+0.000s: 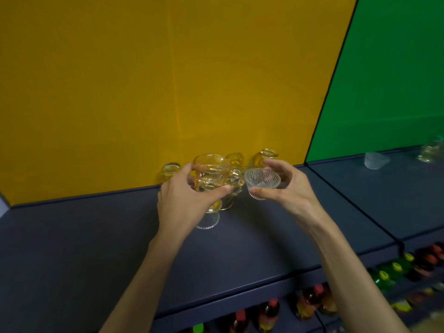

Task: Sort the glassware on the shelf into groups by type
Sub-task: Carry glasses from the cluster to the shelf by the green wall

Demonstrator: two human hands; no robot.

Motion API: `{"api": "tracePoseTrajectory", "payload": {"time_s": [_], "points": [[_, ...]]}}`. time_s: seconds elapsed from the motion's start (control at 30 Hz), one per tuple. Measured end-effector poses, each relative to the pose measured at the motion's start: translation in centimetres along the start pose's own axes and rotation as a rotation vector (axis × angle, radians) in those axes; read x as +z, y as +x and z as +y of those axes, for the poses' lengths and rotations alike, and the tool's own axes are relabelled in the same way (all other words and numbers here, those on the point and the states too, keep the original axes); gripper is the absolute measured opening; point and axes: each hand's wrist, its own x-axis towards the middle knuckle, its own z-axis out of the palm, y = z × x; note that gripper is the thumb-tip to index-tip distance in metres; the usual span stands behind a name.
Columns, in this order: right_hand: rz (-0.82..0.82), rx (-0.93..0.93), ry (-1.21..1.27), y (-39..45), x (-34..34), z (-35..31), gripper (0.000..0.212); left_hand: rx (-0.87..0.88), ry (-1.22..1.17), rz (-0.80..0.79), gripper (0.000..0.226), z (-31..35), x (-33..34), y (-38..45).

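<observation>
1. A dark blue-grey shelf (96, 236) is seen from above, backed by a yellow panel (144, 80) on the left section and a green panel (389, 80) on the right section.
2. The left hand (185, 200) is wrapped around a tall footed glass (209, 174); the thumb lies across the near side of the bowl and the fingers reach round the far side. The foot of this glass shows below the hand, near the shelf surface; whether it touches the shelf cannot be told.
3. A second footed glass (231, 188) is noted just beside the first, on its right, partly hidden behind it.
4. The right hand (286, 186) holds a small ribbed glass cup (262, 182), pinched between thumb below and fingers above the rim. The cup is tilted with its mouth toward the camera and is held clear of the shelf, just right of the footed glasses.
5. Against the yellow panel, three further glasses are recorded: a small glass (170, 170) left of the left hand, a mid glass (236, 159) behind the held pieces, and a spouted glass (268, 155) behind the right fingers.
6. On the right shelf section, before the green panel, a frosted cup (374, 161) and a blurred clear glass piece (432, 152) stand well apart from the main group.
7. Below the shelf edge, a row of bottles (312, 301) with red, green and yellow caps is visible; details are blurred.
</observation>
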Motion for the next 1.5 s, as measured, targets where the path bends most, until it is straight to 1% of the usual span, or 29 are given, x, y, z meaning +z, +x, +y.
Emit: {"api": "tracePoseTrajectory", "payload": {"time_s": [0.13, 0.2, 0.27, 0.43, 0.6, 0.83, 0.9, 1.0, 1.13, 1.27, 1.5], "points": [[0.08, 0.003, -0.068, -1.5, -3.5, 0.5, 0.074, 0.06, -0.047, -0.066, 0.06, 2.4, 2.7, -0.8], [0.125, 0.011, -0.101, -2.2, -5.8, 0.8, 0.077, 0.083, -0.066, -0.109, 0.059, 4.0, 4.4, -1.4], [0.183, 0.028, -0.127, -3.0, -8.5, 1.3, 0.084, 0.116, -0.084, -0.146, 0.06, 5.7, 6.4, -2.1], [0.294, 0.101, -0.129, -5.6, -16.6, 2.7, 0.087, 0.185, -0.139, -0.251, 0.064, 10.8, 12.4, -4.5], [0.39, 0.145, -0.117, -8.8, -25.3, 5.0, 0.077, 0.205, -0.177, -0.323, 0.059, 16.7, 19.0, -8.8], [0.469, 0.14, -0.144, -12.3, -38.4, 8.1, 0.074, 0.203, -0.244, -0.319, 0.048, 25.7, 28.6, -14.4], [0.484, 0.146, -0.158, -12.9, -41.6, 9.1, 0.071, 0.21, -0.241, -0.324, 0.049, 27.9, 31.3, -15.5], [0.496, 0.129, -0.172, -13.3, -45.8, 10.1, 0.072, 0.21, -0.233, -0.319, 0.055, 30.8, 35.3, -16.7], [0.497, 0.115, -0.168, -13.3, -50.3, 11.5, 0.062, 0.198, -0.215, -0.309, 0.055, 33.4, 39.9, -17.5], [0.521, 0.135, -0.196, -12.0, -54.5, 13.7, 0.069, 0.183, -0.207, -0.301, 0.05, 35.5, 44.7, -16.8], [0.564, 0.155, -0.249, -7.0, -62.8, 18.7, 0.074, 0.18, -0.186, -0.293, 0.059, 38.1, 54.4, -14.1]]}}
